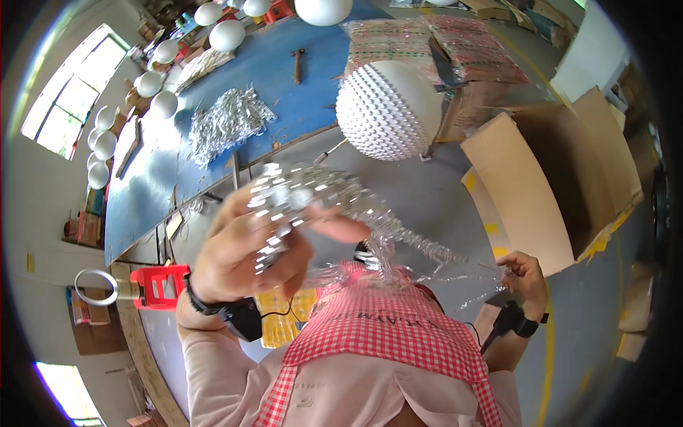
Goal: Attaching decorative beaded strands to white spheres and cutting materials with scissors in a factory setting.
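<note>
My left hand (238, 245) is raised close to the camera, its fingers closed round a bunch of shiny silver tinsel (348, 196), slightly blurred. From that hand the tinsel trails down to the right, in front of my chest. Thin strands reach toward my right hand (523, 279), whose fingertips are pinched on the strand ends. Some clear, crinkled plastic (380, 265) hangs below the tinsel at the top of my red checked apron (398, 317). Beyond my hands stands a white ball (388, 110) partly covered in rows of silver studs.
A heap of silver tinsel (228, 121) and a hammer (297, 65) lie on the blue table (267, 89). Plastic-wrapped packs (455, 46) are at the far right, above an open cardboard box (523, 196). A red stool (160, 287) stands left. Several white balls (227, 35) line the far side.
</note>
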The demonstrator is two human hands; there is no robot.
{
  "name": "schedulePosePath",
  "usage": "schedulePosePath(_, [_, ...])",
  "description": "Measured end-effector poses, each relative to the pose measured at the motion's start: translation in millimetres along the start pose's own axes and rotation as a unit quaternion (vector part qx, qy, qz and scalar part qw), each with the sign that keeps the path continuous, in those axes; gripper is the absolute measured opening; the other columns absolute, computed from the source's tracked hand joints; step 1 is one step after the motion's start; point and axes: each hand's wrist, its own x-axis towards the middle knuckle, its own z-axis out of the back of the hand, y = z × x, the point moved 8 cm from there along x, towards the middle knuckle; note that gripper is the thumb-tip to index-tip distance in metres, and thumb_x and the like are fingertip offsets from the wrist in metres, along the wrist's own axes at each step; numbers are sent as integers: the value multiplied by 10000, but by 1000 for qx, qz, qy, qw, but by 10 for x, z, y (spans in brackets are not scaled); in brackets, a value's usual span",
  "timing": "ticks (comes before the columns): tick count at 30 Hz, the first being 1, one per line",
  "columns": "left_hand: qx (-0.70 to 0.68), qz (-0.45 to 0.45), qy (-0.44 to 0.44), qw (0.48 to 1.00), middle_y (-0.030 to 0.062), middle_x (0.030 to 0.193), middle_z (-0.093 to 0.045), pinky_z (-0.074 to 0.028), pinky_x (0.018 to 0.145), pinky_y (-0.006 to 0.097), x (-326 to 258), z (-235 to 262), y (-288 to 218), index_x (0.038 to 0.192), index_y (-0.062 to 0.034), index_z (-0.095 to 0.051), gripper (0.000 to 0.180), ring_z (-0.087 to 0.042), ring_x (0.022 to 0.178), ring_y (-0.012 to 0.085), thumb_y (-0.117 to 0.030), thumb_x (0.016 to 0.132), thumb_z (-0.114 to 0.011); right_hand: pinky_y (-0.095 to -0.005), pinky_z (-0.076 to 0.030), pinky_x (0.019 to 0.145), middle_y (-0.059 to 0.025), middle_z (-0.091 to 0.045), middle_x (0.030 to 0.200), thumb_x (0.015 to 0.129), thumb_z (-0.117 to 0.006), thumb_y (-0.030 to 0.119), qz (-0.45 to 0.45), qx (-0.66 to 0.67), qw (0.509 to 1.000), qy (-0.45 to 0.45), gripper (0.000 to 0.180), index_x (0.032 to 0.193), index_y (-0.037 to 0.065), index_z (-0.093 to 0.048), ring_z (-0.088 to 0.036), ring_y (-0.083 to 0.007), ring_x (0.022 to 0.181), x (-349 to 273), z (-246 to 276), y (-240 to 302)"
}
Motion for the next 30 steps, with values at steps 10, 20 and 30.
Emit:
schedulePosePath(10, [-111,155,48,981,128,1173,-607,-456,528,226,1114,-475,1190,1327,-74,-444,410,-453,556,63,-298,984,-474,-315,-445,913,-99,-655,1086,740,-702,70,144,-61,986,-57,434,1158,16,-596,-591,-200,1049,-143,-506,192])
schedulePosePath(20, [-186,187,186,947,139,1260,-564,-498,760,312,1800,-1165,1517,1347,-66,-411,457,-558,676,116,-302,964,-496,-357,-430,939,-133,-612,1146,792,-711,137,123,-92,971,-184,462,1217,44,-557,-573,-273,1069,534,-767,-487])
schedulePosePath(30, [-242,266,272,893,112,1298,-542,-480,796,316,2097,-1626,1863,1357,-97,-394,417,-643,810,169,-283,986,-431,-238,-446,713,2,-596,764,869,-619,128,26,128,906,-403,122,926,22,-601,-540,-65,767,-438,-358,-1206])
